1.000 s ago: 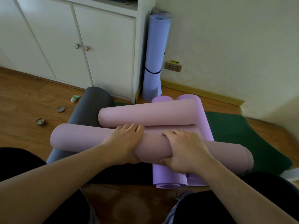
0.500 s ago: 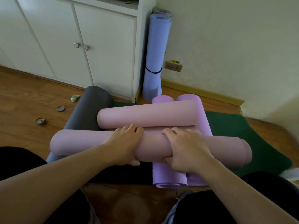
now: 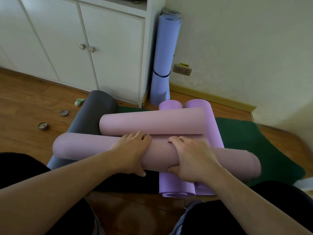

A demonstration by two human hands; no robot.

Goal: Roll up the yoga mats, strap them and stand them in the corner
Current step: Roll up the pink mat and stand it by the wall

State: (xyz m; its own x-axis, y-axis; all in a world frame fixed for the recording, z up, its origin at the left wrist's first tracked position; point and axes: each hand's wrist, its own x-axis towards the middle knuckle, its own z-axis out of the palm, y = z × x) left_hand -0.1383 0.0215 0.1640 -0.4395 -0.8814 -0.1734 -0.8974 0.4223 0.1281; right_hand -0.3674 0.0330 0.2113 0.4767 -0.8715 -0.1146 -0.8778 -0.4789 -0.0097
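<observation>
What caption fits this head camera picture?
Both hands, left hand and right hand, grip a pink yoga mat mid-roll.

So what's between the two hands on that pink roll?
Only bare pink roll shows between the left hand and right hand, seen from the head camera.

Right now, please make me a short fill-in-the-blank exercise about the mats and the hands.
1. Both hands, left hand and right hand, grip the ____ mat roll.
2. The upright blue mat is bound by a black ____.
3. It stands beside the white ____.
4. Two rolls lying under the pink ones are ____.

Missing words: pink; strap; cabinet; purple
</observation>
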